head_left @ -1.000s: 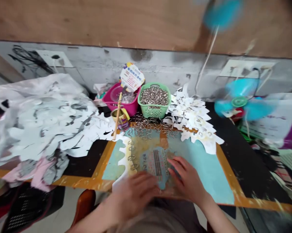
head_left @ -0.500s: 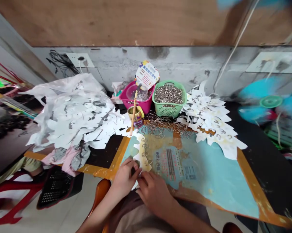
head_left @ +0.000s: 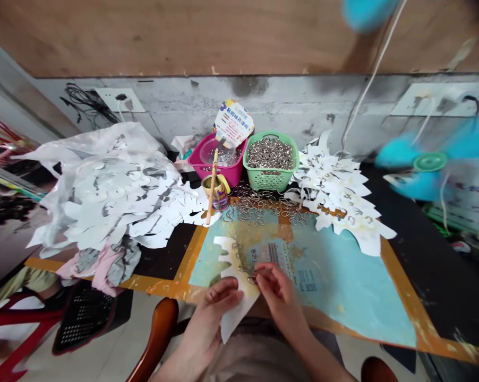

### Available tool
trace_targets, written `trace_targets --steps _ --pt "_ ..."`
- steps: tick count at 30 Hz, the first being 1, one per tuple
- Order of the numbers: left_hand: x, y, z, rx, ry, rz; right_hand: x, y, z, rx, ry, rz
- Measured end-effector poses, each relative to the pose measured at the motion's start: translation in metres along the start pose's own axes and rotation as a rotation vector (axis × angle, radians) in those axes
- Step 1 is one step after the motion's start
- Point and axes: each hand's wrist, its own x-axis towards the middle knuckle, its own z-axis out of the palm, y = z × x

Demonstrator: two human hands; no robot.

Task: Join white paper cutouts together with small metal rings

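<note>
On your desk (head_left: 434, 254), the ring basket (head_left: 270, 154) sits behind the loose rings (head_left: 263, 207), with a tub (head_left: 217, 172) to its left, paper cutouts (head_left: 104, 196) further left, more cutouts (head_left: 331, 196) to its right, and a fan (head_left: 430, 162) right of those.

Left hand (head_left: 217, 309) low centre of view, palm turned inward, wrist dropped toward bottom edge. Left fingers (head_left: 223, 291) curled and stacked, tips pointing right. Left forearm (head_left: 179, 361) bare, rising from bottom edge, angled up and right. Right hand (head_left: 276, 297) just beside left hand, not touching, tilted down and left. Right thumb and forefinger (head_left: 260, 276) pinched tip to tip, other fingers loosely bent. Right forearm (head_left: 309, 339) bare, slanting up and left from bottom edge.
</note>
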Motion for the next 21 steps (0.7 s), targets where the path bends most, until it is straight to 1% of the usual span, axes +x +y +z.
trace_targets --steps 4,7,11,16,19,21 --pt "0.000 -0.010 0.014 0.042 -0.049 0.062 -0.002 -0.006 -0.008 0.046 0.141 -0.025" --pt "0.004 -0.017 0.025 0.035 -0.083 0.070 -0.005 -0.009 -0.019 0.013 0.188 -0.076" --pt "0.003 -0.021 0.039 0.034 -0.101 0.051 -0.009 -0.012 -0.033 -0.083 0.222 -0.134" --pt "0.001 -0.022 0.054 0.022 -0.140 0.050 -0.016 -0.020 -0.042 -0.172 0.253 -0.209" --pt "0.003 -0.027 0.059 -0.011 -0.150 0.043 -0.020 -0.023 -0.046 -0.166 0.238 -0.223" --pt "0.004 -0.030 0.060 -0.029 -0.146 0.068 -0.021 -0.025 -0.048 -0.167 0.213 -0.228"
